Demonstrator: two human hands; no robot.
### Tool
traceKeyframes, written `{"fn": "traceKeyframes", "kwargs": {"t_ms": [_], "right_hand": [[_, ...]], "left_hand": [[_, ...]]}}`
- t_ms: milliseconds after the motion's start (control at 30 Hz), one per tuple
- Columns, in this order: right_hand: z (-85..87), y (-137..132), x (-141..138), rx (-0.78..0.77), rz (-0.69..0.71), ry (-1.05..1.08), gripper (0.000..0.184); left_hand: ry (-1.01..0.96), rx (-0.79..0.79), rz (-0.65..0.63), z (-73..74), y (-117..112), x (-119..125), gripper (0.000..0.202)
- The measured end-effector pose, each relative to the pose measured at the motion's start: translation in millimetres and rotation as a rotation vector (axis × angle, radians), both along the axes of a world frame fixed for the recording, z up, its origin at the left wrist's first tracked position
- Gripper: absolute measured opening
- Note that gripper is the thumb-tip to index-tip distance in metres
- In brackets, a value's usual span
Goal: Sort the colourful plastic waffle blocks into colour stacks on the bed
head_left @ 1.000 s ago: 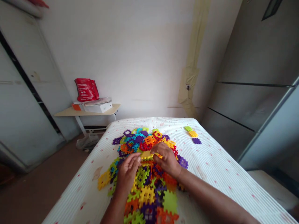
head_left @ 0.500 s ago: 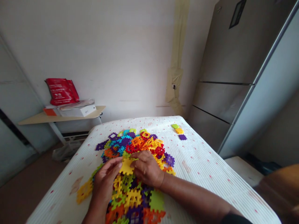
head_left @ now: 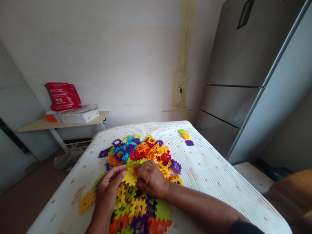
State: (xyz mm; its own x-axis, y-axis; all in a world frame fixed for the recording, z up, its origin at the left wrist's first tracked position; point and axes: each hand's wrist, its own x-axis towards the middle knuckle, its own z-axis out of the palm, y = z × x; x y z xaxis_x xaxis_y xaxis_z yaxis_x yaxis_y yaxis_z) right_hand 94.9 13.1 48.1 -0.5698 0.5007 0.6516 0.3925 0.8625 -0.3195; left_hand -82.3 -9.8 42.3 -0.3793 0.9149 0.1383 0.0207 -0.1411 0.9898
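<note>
Clock centred on the held tile (head_left: 130,178), 12 toward the wall (head_left: 109,65); held tile over the tile pile (head_left: 138,209), left hand (head_left: 108,185) at about 9, right hand (head_left: 151,178) at 3; pile on table (head_left: 207,195), running from 12 down to 6; one corner tile (head_left: 87,201) at 8, outside the left hand; three loose tiles (head_left: 186,136) in a row on table between 1 and 2, apart from pile; socket (head_left: 180,90) on wall at 1; fridge (head_left: 226,71) at 2, beyond table edge; side table (head_left: 103,115) at 10, past table's far corner; boxes (head_left: 90,117) on it, bag (head_left: 63,100) atop boxes; plastic bag (head_left: 68,158) below.
</note>
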Motion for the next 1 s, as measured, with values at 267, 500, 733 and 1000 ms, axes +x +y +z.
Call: {"fn": "traceKeyframes", "kwargs": {"t_ms": [267, 500, 733, 1000], "right_hand": [[0.4, -1.1, -0.9, -0.001, 0.020, 0.029, 0.021], [-1.3, 0.1, -0.9, -0.032, 0.022, 0.049, 0.024], [2.4, -0.9, -1.4, -0.154, 0.006, 0.016, 0.044], [5.5, -5.7, -1.3, -0.177, -0.037, -0.011, 0.046]], "left_hand": [[0.046, -0.017, -0.002, 3.1, -2.2, 0.0, 0.038], [0.021, -0.017, 0.018, 3.8, -1.4, 1.4, 0.038], [0.021, -0.008, 0.048, 2.4, -1.1, 1.7, 0.038], [0.067, -0.010, 0.006, 8.6, -4.8, 6.6, 0.040]]}}
